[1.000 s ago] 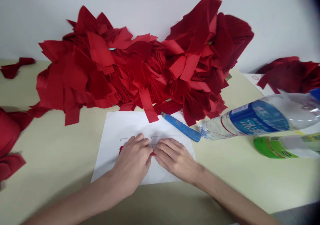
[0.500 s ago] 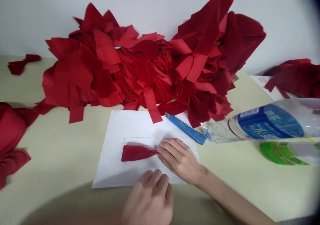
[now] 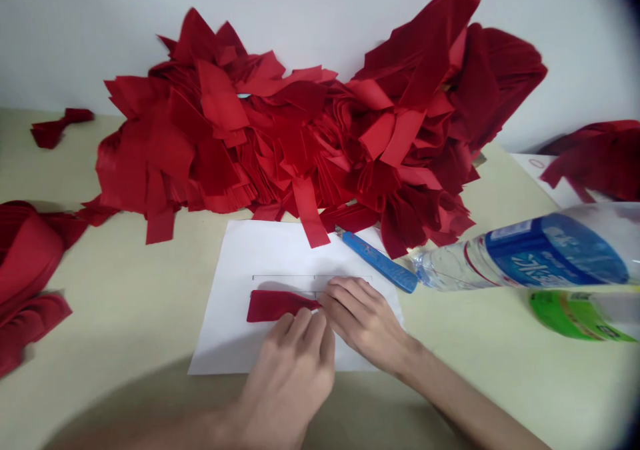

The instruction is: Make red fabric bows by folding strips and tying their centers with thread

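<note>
A dark red fabric strip (image 3: pixel 277 305), gathered narrow at its right end, lies on a white paper sheet (image 3: pixel 225 343) that has ruled lines. My right hand (image 3: pixel 363 323) is closed over the narrow end and pins it to the paper; the rest of the strip beyond is hidden under it. Just below that gathered part, my left hand (image 3: pixel 295 363) is closed in a pinch, knuckles up, almost touching the right fingers. Whatever is between its fingertips is hidden. A blue utility knife (image 3: pixel 380 262) rests at the paper's upper right edge.
Behind the paper, a big heap of red fabric strips (image 3: pixel 280 137) leans against the wall. More red pieces (image 3: pixel 30 257) are at the left and a small one (image 3: pixel 63 128) sits farther back. Lying at the right are a water bottle (image 3: pixel 545 250) and a green-labelled bottle (image 3: pixel 575 315).
My left hand has moved up and forward from the paper's front edge to the strip's gathered part. My right hand keeps its hold. The whole view has shifted slightly.
</note>
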Tool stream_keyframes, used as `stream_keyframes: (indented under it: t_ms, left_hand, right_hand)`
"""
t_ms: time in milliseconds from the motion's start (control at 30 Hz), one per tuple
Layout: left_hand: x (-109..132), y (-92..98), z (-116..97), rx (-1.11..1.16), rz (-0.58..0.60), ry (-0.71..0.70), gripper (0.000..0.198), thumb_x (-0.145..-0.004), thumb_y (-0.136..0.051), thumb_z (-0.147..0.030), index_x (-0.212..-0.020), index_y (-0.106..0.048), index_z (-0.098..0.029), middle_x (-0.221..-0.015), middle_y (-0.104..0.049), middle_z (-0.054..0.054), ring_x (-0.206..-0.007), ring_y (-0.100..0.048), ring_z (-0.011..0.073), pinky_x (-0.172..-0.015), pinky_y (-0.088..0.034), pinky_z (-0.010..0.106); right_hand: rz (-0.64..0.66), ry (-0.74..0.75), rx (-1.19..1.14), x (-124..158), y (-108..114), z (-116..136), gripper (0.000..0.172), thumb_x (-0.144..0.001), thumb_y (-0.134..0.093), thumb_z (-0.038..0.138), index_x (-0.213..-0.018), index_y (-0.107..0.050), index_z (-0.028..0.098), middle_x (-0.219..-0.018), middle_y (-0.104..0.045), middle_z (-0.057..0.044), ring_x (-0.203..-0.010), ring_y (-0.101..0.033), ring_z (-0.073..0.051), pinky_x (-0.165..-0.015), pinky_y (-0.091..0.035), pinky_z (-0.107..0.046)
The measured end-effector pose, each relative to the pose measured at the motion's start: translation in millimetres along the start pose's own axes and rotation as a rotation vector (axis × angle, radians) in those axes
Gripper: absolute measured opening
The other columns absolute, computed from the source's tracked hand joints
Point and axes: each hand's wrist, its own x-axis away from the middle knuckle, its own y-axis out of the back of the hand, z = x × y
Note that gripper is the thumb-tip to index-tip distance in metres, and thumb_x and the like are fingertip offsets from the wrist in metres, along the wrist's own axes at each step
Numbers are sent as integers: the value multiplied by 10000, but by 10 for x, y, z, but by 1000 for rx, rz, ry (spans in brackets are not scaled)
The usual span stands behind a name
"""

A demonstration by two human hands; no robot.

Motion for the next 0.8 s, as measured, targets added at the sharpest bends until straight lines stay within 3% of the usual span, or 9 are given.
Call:
stream_keyframes:
  t_ms: [133,400,800]
  left_hand:
    - [-100,-70,139,-12,14,149,143,-748,-507,-19,-803,-559,-140,-784,-578,63,-704,-551,220,-568,-474,346]
    - [-213,-145,288,154,79,249,122,-750,-521,-54,-737,-537,-174,-782,-568,27,-794,-552,219,-628,-486,346]
    - [-269,-116,417,219,174,65,237,-877,-462,-85,-688,-588,-150,-728,-599,29,-737,-557,189,-617,-457,319]
  right_hand:
    - [-28,6,-7,25,-25,-9,154,-887,-483,93,-871,-636,92,-863,-649,-94,-925,-560,-224,-763,-458,-354]
    - [-16,-44,-81,12,-13,-3,152,-889,-487,102,-919,-635,117,-874,-658,-71,-933,-558,-212,-779,-450,-355]
    - [11,-70,-152,35,-21,-6,192,-913,-455,111,-846,-635,123,-825,-645,-73,-884,-547,-210,-752,-452,-359]
